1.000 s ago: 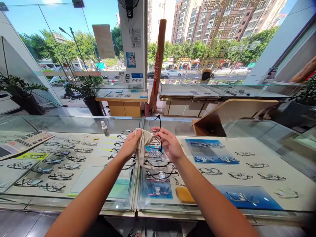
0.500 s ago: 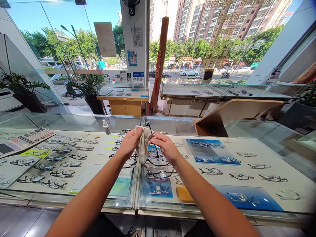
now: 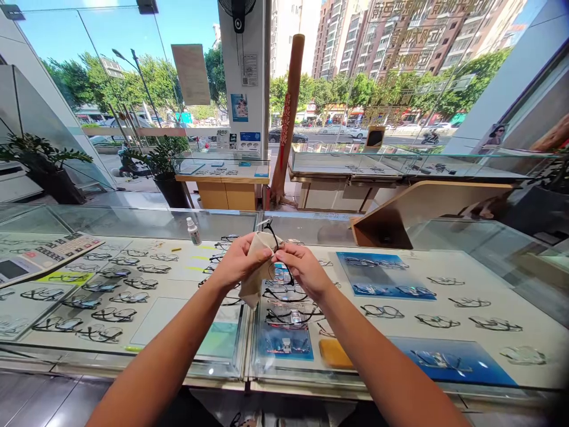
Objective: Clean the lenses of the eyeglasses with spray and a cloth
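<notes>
Over the glass display counter (image 3: 213, 220), my left hand (image 3: 235, 262) is closed on a beige cleaning cloth (image 3: 251, 289), its thumb pressed toward the frame. The cloth wraps part of a dark pair of eyeglasses (image 3: 272, 235) and its lower end hangs down. My right hand (image 3: 303, 268) pinches the eyeglasses at their right side, fingertips close to my left thumb. One dark temple arm sticks up above the hands and another points down. The lenses are mostly hidden by cloth and fingers.
Rows of eyeglasses (image 3: 113, 314) lie inside the counter. A small white spray bottle (image 3: 193, 231) stands on top, left of my hands. Far left is a large calculator (image 3: 53, 255). A slanted wooden stand (image 3: 382, 228) sits to the right. An orange-yellow pad (image 3: 335, 354) lies below my right forearm.
My left thumb has moved right and down, closer to my right fingertips. The cloth has shifted and now hangs further left. Both hands still hold the cloth and eyeglasses.
</notes>
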A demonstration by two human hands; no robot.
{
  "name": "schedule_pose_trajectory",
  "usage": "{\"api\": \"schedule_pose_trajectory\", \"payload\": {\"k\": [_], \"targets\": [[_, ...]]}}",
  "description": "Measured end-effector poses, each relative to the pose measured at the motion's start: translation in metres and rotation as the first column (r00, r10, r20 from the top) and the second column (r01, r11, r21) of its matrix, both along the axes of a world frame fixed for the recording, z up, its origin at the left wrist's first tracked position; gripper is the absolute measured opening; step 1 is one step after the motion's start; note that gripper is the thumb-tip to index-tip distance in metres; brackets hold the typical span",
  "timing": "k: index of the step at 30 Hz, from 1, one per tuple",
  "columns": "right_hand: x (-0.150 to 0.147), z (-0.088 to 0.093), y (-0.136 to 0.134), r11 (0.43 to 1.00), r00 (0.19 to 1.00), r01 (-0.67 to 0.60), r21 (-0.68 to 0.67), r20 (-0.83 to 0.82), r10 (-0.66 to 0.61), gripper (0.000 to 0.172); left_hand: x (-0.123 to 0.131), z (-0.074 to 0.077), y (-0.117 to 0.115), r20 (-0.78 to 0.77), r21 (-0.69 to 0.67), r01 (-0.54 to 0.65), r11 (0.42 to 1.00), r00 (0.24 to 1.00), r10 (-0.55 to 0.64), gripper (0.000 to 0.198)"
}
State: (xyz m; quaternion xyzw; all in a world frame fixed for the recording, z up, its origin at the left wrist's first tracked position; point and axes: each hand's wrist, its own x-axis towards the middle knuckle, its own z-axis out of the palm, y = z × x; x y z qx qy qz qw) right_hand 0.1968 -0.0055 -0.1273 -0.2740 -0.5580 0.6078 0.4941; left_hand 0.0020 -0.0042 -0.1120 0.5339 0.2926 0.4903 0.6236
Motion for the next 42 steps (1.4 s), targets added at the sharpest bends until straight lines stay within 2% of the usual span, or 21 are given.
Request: {"api": "schedule_pose_trajectory", "payload": {"k": [8, 14, 21, 24, 29, 33, 37, 42], "targets": [[-0.002, -0.005, 0.001, 0.998, 0.999, -0.042, 0.05, 0.034, 0.041, 0.042, 0.008, 0.0, -0.004, 0.015, 0.007, -0.03, 1.0, 0.999, 0.03, 0.053], [-0.001, 0.0, -0.001, 0.991, 0.991, -0.097, 0.091, 0.097, 0.088, 0.041, 0.006, 0.001, -0.004, 0.04, 0.021, -0.034, 0.999, 0.999, 0.034, 0.054], [-0.003, 0.006, -0.008, 0.979, 0.982, -0.163, 0.12, 0.11, 0.15, 0.038, 0.005, 0.001, -0.007, -0.031, 0.11, -0.104, 0.989, 0.994, 0.108, 0.062], [-0.002, 0.006, -0.008, 0.985, 0.987, -0.126, 0.122, 0.118, 0.111, 0.037, 0.001, 0.002, -0.004, -0.063, 0.134, -0.048, 0.99, 0.996, 0.057, 0.066], [0.003, 0.005, -0.007, 0.994, 0.995, -0.051, 0.092, 0.093, 0.042, 0.038, -0.006, 0.008, -0.003, 0.0, 0.12, 0.073, 0.99, 0.997, -0.073, 0.054], [0.002, 0.003, -0.007, 0.997, 0.996, -0.049, 0.061, 0.071, 0.045, 0.039, -0.003, 0.011, -0.009, 0.024, 0.115, 0.081, 0.99, 0.996, -0.084, 0.049], [0.0, 0.001, -0.009, 0.991, 0.992, -0.122, 0.063, 0.05, 0.119, 0.037, 0.004, 0.006, -0.011, 0.01, 0.126, 0.027, 0.992, 1.0, -0.028, 0.048], [-0.003, 0.005, -0.011, 0.973, 0.977, -0.195, 0.127, 0.115, 0.18, 0.037, 0.007, -0.001, -0.01, -0.075, 0.192, -0.147, 0.97, 0.984, 0.164, 0.053]]}}
